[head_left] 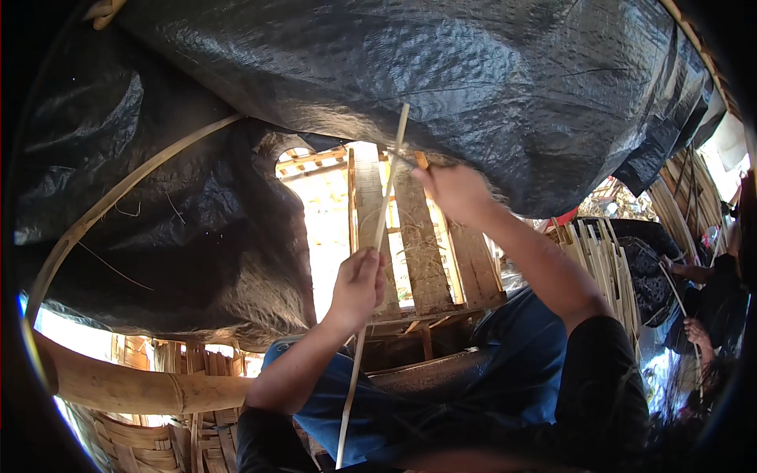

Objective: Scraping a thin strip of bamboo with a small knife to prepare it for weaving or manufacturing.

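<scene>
A long, thin pale bamboo strip (385, 203) stands upright in front of me, its lower end reaching down past my lap. My left hand (359, 285) is closed around it at about its middle. Higher up and to the right, my right hand (459, 194) grips a knife whose narrow dark blade (404, 160) meets the strip a little below its top end. The knife's handle is hidden inside my fingers. Fine curled shavings (410, 236) hang or lie on the wooden planks (422, 264) behind the strip.
Black plastic sheeting (489, 87) hangs across the top and left. A thick bamboo pole (150, 388) runs beside my left arm above woven bamboo work (142, 443). Pale strips (603, 264) stand at the right, near another person's hand (697, 333) holding a strip.
</scene>
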`<state>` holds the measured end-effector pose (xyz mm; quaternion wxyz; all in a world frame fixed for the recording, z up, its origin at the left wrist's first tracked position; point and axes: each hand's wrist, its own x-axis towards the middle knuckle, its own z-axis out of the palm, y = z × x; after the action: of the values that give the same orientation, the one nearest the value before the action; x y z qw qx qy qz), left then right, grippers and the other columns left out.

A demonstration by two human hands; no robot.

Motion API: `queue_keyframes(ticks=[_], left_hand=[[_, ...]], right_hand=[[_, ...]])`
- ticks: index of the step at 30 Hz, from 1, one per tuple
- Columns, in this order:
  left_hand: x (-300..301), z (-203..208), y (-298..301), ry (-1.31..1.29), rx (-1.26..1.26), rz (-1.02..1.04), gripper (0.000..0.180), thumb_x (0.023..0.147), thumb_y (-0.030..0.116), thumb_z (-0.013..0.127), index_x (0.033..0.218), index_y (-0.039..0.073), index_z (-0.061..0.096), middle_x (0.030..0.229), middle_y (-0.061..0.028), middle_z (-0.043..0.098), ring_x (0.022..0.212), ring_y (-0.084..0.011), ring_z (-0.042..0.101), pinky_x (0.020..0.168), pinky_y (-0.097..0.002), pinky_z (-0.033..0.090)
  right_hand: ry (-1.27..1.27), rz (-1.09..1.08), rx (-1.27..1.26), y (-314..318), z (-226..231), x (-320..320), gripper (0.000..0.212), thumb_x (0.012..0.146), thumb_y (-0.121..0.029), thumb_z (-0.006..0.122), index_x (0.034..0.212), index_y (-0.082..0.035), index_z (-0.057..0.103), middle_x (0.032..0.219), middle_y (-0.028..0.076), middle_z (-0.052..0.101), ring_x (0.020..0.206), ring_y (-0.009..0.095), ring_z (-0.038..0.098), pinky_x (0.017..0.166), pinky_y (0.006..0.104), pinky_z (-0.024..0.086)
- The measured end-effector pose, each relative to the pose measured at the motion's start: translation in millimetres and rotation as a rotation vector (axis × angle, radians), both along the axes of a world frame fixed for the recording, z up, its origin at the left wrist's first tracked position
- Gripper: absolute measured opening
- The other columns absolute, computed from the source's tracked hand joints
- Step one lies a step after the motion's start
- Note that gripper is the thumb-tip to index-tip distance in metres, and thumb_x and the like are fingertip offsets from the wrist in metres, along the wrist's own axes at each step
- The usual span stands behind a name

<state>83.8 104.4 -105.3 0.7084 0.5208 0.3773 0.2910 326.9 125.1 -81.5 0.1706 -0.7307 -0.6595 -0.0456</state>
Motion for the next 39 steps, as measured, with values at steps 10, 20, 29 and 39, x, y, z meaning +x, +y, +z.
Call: queue_keyframes(ticks=[10,20,29,39], left_hand=[[-3,-8,-3,0.014,0.082,-0.07,0.023,0.103,0.023,0.038,0.091,0.005,0.047,0.059,0.0047,0.032,0.044,-0.0037,0.028,0.039,-0.0221,0.021],[-8,-12,-19,0.08,0.227,-0.127,0.025,0.103,0.019,0.039,0.089,0.002,0.049,0.057,0.0043,0.036,0.046,-0.0036,0.032,0.042,-0.0222,0.028],[-20,-9,-22,0.116,0.177,-0.079,0.022,0.102,0.02,0.042,0.088,0.005,0.049,0.057,0.0053,0.037,0.047,-0.0024,0.033,0.041,-0.0215,0.028],[-13,7,-19,0.04,0.113,-0.171,0.022,0.102,0.02,0.04,0.087,0.005,0.047,0.058,0.0049,0.034,0.044,-0.0033,0.029,0.038,-0.0207,0.024]], right_hand=[[0.073,0.03,-0.145,-1,4,10,0.056,0.103,-0.045,0.025,0.084,-0.006,0.061,0.063,0.017,0.06,0.06,0.036,0.064,0.059,0.0486,0.052],[0.14,0.024,0.083,4,-9,35,0.059,0.101,-0.046,0.031,0.079,-0.002,0.062,0.065,0.021,0.062,0.064,0.042,0.063,0.063,0.0489,0.052],[0.13,0.084,0.063,-15,2,10,0.059,0.101,-0.043,0.028,0.075,-0.002,0.063,0.077,0.021,0.066,0.078,0.039,0.065,0.076,0.0499,0.052],[0.244,-0.127,0.288,-7,6,74,0.059,0.098,-0.049,0.038,0.073,-0.003,0.065,0.068,0.02,0.064,0.068,0.041,0.064,0.066,0.0488,0.052]])
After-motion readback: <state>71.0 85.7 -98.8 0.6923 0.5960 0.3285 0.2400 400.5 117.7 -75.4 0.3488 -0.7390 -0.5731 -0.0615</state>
